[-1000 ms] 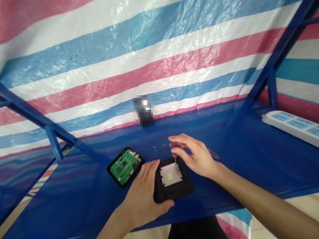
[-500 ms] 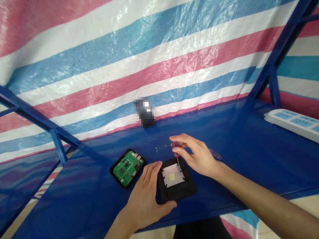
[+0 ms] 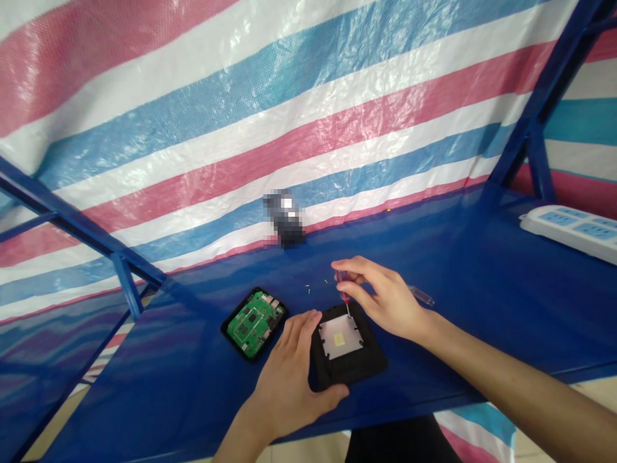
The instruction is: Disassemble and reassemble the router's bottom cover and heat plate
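Note:
My left hand [image 3: 289, 376] grips the left side and near corner of a black square housing [image 3: 357, 366], thumb along its front edge, pressing it to the blue table [image 3: 482, 308]. A grey metal plate [image 3: 340, 336] with a small yellow pad lies inside the housing. My right hand [image 3: 385, 296] pinches a small red-handled screwdriver [image 3: 343, 290], held upright with its tip at the plate's far right corner. To the left lies another black housing half with a green circuit board [image 3: 253, 321] in it.
A few tiny screws [image 3: 318, 283] lie on the table beyond the housing. A clear plastic cap [image 3: 421, 296] rests behind my right wrist. A white power strip [image 3: 569, 231] sits at the far right. A striped tarp hangs behind; blue frame bars stand left and right.
The camera view has drifted slightly. Both hands keep the same hold on the housing and screwdriver; the right fingers have shifted a little on the handle.

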Tool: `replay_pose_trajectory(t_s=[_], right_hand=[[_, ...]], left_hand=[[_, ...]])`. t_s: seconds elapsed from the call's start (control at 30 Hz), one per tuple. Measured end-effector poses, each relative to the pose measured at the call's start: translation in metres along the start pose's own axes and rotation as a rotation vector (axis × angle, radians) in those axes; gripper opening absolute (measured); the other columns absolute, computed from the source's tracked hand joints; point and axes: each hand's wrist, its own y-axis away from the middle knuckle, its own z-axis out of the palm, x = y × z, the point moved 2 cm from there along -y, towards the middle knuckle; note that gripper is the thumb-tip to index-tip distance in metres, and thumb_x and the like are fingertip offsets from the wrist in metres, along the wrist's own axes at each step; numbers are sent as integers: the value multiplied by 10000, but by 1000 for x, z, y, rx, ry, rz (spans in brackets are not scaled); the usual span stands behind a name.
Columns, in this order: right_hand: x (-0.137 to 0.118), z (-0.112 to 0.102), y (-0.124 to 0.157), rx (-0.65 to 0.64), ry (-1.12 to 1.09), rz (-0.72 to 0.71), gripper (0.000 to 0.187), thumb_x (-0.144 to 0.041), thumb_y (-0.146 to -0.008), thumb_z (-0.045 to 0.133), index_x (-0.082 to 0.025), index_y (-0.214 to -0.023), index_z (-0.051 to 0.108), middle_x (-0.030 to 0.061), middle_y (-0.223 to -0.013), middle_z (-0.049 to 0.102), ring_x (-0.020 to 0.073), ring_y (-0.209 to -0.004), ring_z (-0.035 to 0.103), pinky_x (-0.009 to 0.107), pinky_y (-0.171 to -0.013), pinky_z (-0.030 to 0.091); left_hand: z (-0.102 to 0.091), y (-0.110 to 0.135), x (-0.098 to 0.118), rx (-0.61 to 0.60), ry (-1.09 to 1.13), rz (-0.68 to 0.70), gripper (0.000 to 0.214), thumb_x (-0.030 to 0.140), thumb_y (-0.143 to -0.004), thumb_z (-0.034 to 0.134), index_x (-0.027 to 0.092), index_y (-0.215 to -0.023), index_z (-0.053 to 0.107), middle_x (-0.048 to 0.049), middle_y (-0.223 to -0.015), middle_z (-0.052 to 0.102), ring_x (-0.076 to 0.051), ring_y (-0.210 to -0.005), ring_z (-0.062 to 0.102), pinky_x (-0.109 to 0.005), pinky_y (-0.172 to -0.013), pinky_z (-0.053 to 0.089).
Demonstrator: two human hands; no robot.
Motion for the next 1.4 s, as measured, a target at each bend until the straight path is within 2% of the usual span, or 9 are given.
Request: replay_pose_trajectory(t_s=[0.3,0.5,0.7,0.87,0.97,1.07,1.17,1.4], right_hand=[[1,0,0,10,-15,27,228,-248,-994,554,-231,-1216,605,42,-1014,734,141,-814,722,263,-809,597],[-3,-4,-2,-41,-44,37,239,-300,-967,610,-221,-1193,627,37,-1017,738,118,-718,685,247,-763,590],[-4,-6,-5,-78,-135,112,232,-234,-963,599,-219,-1188,652,37,-1029,765,128,-810,732,239,-785,593],[-8,-5,-4,-165,-195,176,289,-177,-963,562,-222,-1244,610,27,-1047,777,113,-783,741,229,-756,595],[-10,-4,-4,-138,-176,134,262,-202,-932,639,-219,-1193,634,30,-1034,772,125,-804,729,243,-778,591],[-8,-2,-5,-41,-160,75,232,-246,-896,710,-205,-1120,670,43,-1003,742,132,-790,701,249,-767,584],[-5,1,-4,42,-166,34,210,-254,-900,707,-201,-1102,680,34,-940,707,123,-734,669,246,-717,578],[-9,1,-7,-12,-149,140,173,-223,-910,678,-223,-1082,698,9,-893,724,123,-747,681,234,-743,582]], left_hand=[[0,2,-1,18,2,10,899,270,-695,776,156,-1451,301,-199,-1453,480,-380,-1382,431,-607,-1132,414],[-1,1,0,14,6,8,888,281,-696,776,146,-1445,318,-195,-1450,480,-377,-1382,429,-601,-1138,410],[-1,1,0,6,15,9,867,245,-718,746,178,-1448,281,-189,-1465,455,-381,-1393,415,-626,-1140,395],[-3,0,2,-6,16,1,872,253,-720,748,179,-1447,272,-189,-1461,457,-378,-1402,403,-625,-1147,389],[-3,0,2,-12,8,8,869,275,-724,753,162,-1448,287,-194,-1467,449,-373,-1408,391,-613,-1155,382],[-3,0,2,-7,6,12,852,273,-729,748,159,-1446,303,-193,-1470,444,-365,-1407,389,-602,-1155,383],[-2,0,1,-9,7,10,857,270,-729,748,153,-1450,300,-198,-1468,449,-363,-1402,393,-604,-1150,388],[-2,0,1,5,28,14,871,307,-721,767,167,-1454,318,-191,-1476,461,-374,-1405,399,-619,-1142,389]])
